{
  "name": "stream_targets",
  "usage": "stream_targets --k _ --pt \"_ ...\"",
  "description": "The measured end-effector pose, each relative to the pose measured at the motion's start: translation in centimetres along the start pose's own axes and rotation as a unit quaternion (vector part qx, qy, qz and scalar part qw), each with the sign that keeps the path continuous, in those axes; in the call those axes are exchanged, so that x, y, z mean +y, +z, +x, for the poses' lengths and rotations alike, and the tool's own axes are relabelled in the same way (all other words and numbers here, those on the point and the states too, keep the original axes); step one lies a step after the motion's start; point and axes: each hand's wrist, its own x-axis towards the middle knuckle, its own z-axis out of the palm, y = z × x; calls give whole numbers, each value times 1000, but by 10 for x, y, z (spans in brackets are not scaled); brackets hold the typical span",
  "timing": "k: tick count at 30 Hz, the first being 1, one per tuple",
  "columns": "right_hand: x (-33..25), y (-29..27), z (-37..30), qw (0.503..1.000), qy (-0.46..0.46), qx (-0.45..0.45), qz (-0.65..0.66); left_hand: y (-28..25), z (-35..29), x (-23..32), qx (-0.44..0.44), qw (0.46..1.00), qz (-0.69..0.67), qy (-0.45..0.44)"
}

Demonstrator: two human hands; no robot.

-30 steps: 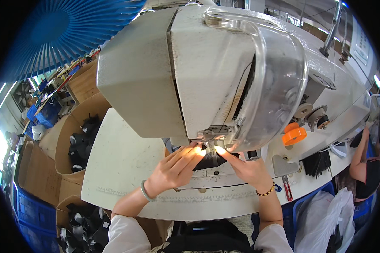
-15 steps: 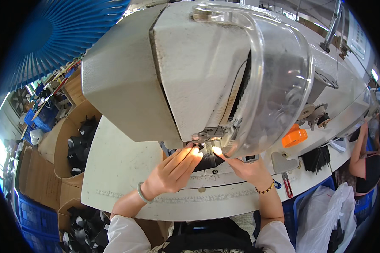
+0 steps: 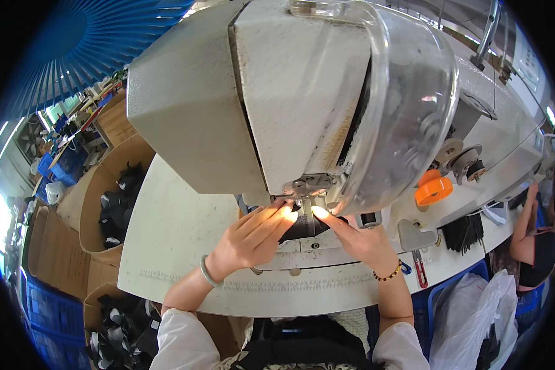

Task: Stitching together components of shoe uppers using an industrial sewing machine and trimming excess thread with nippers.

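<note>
A large grey-white sewing machine (image 3: pixel 253 105) filled the upper centre of the view, its head reaching from about eleven o'clock to one o'clock, with a clear curved guard (image 3: pixel 407 111) over its right face. Beneath it lay the pale worktable (image 3: pixel 172 246), spreading from nine o'clock across to four o'clock. At eight to nine o'clock stood a cardboard box (image 3: pixel 98 203) holding dark pieces, and a second box of the same dark pieces (image 3: pixel 120 330) sat at seven o'clock. At five o'clock hung a white plastic bag (image 3: pixel 475 320). Another person's arm (image 3: pixel 527 219) showed at the three o'clock rim.

The left hand (image 3: pixel 253 237), with a bracelet on the wrist, lay just below centre, its fingers extended and close together, pressing flat on a small dark piece of material (image 3: pixel 302 228) under the needle area. The right hand (image 3: pixel 357 237), with a beaded bracelet on the wrist, came in from five o'clock, its fingers narrowed to a point and touching the same dark piece from the right. The piece sat between the two sets of fingertips, directly under the presser foot (image 3: pixel 307 203), brightly lit by the machine's lamp. An orange spool (image 3: pixel 433 191) rested on the machine bed at three o'clock, and red-handled snips (image 3: pixel 418 270) lay on the table at four o'clock, just beside the right wrist.
</note>
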Motion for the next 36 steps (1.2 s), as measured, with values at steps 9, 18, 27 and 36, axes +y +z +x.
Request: stream_targets --k 9,18,27,36 --pt "7 4 -2 998 -26 31 37 -1 3 7 -12 995 80 57" --pt "5 4 0 998 3 34 50 1 3 7 -12 997 66 24" --pt "8 6 3 996 6 54 70 2 4 5 10 1000 9 -3" --pt "20 11 2 990 -31 82 108 11 -3 7 48 998 28 7"
